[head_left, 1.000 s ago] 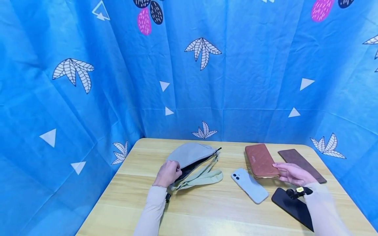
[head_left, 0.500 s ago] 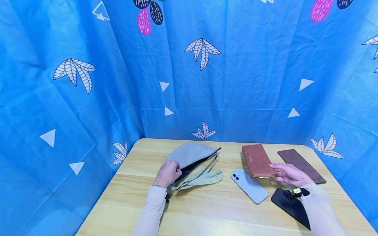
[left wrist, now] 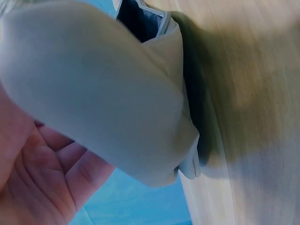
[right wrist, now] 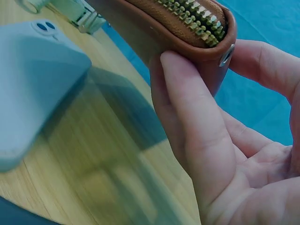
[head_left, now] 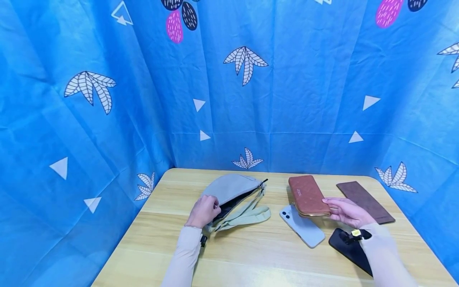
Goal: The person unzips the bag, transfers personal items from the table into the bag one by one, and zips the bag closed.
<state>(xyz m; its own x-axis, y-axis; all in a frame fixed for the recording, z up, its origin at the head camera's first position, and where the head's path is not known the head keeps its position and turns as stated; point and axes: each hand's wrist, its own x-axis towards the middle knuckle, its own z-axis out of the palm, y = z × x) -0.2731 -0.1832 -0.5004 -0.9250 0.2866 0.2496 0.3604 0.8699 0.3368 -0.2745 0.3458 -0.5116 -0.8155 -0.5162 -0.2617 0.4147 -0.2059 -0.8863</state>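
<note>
A brown zip wallet (head_left: 309,195) hangs above the table, its near right corner pinched between the thumb and fingers of my right hand (head_left: 348,212). Its gold zipper teeth (right wrist: 199,23) show up close in the right wrist view. On the left, my left hand (head_left: 203,210) grips the edge of a grey waist bag (head_left: 229,187). The bag's dark mouth gapes toward me, and a pale green strap (head_left: 247,215) trails from it. In the left wrist view the bag's fabric (left wrist: 103,93) hides part of the fingers. Just below the wallet lies a light blue phone (head_left: 306,229).
A black phone (head_left: 349,249) lies partly under my right forearm. Farther right sits a flat dark brown case (head_left: 365,201). Blue patterned curtain (head_left: 305,91) surrounds the back and sides of the wooden table (head_left: 251,259).
My right hand has carried the wallet a short way left, toward the bag, and it now overlaps the light blue phone's top end. The left hand and the bag have stayed put.
</note>
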